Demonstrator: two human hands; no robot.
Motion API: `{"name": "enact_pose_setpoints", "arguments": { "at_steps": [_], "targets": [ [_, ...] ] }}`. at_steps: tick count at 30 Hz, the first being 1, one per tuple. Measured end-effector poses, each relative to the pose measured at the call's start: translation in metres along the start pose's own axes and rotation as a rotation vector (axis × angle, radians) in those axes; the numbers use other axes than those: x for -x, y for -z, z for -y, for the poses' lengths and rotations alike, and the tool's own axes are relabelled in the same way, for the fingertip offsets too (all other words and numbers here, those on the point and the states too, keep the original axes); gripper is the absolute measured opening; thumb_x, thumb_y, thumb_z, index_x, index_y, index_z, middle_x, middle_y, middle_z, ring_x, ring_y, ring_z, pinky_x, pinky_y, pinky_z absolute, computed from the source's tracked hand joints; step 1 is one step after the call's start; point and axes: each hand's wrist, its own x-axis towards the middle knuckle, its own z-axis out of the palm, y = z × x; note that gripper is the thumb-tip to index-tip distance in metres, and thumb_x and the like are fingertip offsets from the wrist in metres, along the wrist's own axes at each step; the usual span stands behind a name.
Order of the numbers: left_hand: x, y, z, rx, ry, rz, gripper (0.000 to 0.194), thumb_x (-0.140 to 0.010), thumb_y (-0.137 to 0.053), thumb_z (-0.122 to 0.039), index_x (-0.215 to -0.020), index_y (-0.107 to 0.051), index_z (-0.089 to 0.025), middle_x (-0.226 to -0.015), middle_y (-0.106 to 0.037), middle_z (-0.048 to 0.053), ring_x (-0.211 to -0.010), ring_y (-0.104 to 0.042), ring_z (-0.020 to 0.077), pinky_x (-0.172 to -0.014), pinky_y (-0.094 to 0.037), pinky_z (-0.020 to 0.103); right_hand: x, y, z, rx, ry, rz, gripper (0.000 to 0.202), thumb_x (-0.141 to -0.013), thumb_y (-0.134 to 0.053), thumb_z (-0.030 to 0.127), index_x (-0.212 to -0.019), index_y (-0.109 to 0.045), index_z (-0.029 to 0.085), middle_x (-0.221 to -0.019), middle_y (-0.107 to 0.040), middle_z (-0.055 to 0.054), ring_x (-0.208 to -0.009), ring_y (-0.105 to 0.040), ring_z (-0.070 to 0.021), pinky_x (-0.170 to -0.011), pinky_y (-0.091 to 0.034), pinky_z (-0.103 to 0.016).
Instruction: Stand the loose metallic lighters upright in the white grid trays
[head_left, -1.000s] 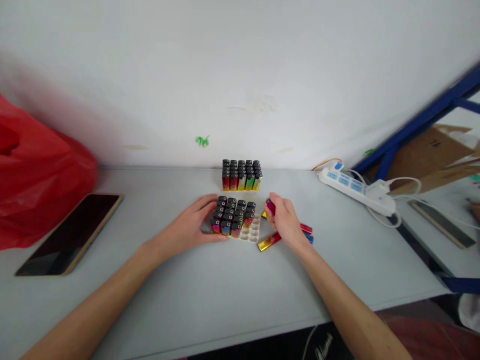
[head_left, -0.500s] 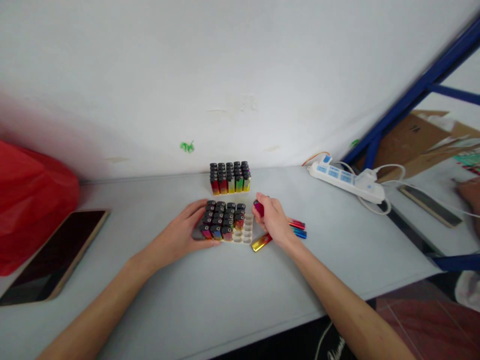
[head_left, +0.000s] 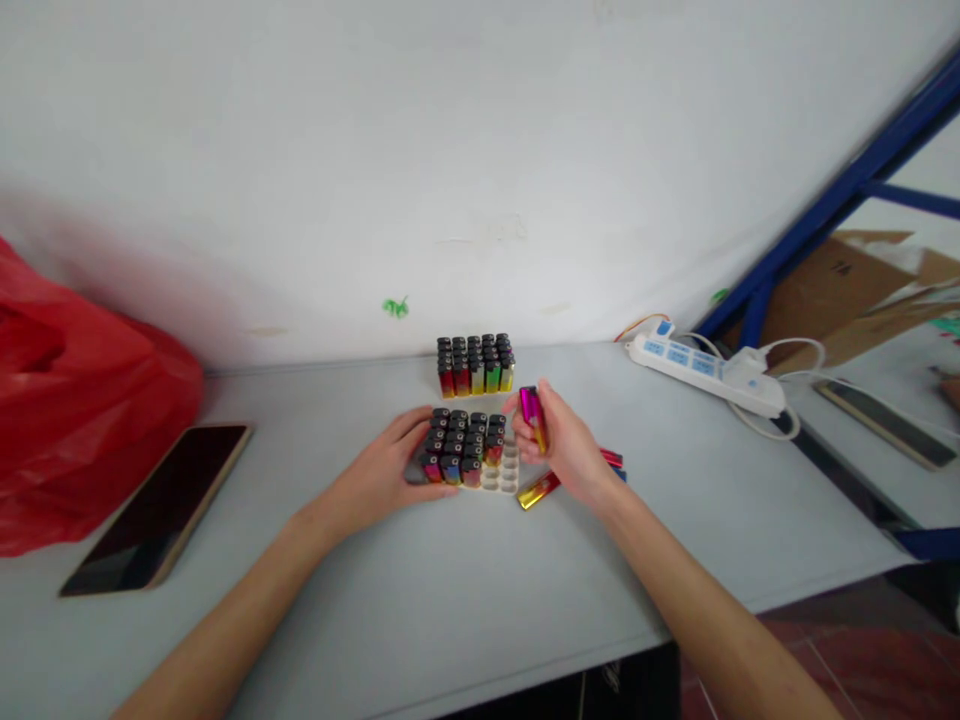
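The left hand [head_left: 390, 470] stays flat against the tray [head_left: 501, 478], grasping nothing. Just right of it, the right hand [head_left: 566, 445] has lifted and pinches the magenta lighter [head_left: 532, 412], long axis near upright, cap up.

Red bag [head_left: 75, 420]: cut off by the left edge, contents not visible. Both forearms run out of the bottom edge.

Left hand [head_left: 382, 475] covers the near-left corner of the tray [head_left: 504, 478]; how many slots are hidden, cannot tell.

Right hand [head_left: 566, 445] hides the lower end of the pink lighter [head_left: 532, 412] and parts of the loose lighters [head_left: 541, 488] on the bench [head_left: 450, 600].

Markings on lighters too small to read. Power strip [head_left: 697, 372] labels unreadable.

Far right: a dark flat object [head_left: 877, 425] and a bit of another person's hand [head_left: 951, 388], clipped by the edge.
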Motion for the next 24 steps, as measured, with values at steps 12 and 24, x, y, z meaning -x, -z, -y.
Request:
{"name": "enact_pose_setpoints", "arguments": {
  "at_steps": [12, 24],
  "targets": [
    [0.000, -0.002, 0.000, 0.077, -0.017, -0.002, 0.077, -0.086, -0.085, -0.071, -0.141, -0.067, -0.022, -0.159, -0.062, 0.018, -0.145, -0.063, 0.0421, -0.127, -0.052, 0.059, 0.010, 0.018, 0.007, 0.858, 0.546, -0.196, 0.035, -0.098, -0.074, 0.058, -0.102, -0.075, 0.023, -0.087, -0.067, -0.004, -0.081, -0.061, -0.0213, -0.077, -0.052, -0.034],
    [0.000, 0.004, -0.013, 0.037, -0.008, 0.031, 0.067, -0.093, -0.082, -0.062, -0.139, -0.065, -0.016, -0.159, -0.061, 0.016, -0.150, -0.059, 0.0378, -0.132, -0.047, 0.052, 0.021, 0.026, 0.010, 1.228, 0.445, 0.164, 0.026, -0.105, -0.071, 0.050, -0.098, -0.066, 0.025, -0.081, -0.073, -0.001, -0.072, -0.064, -0.0199, -0.072, -0.045, -0.031]
  ]
}}
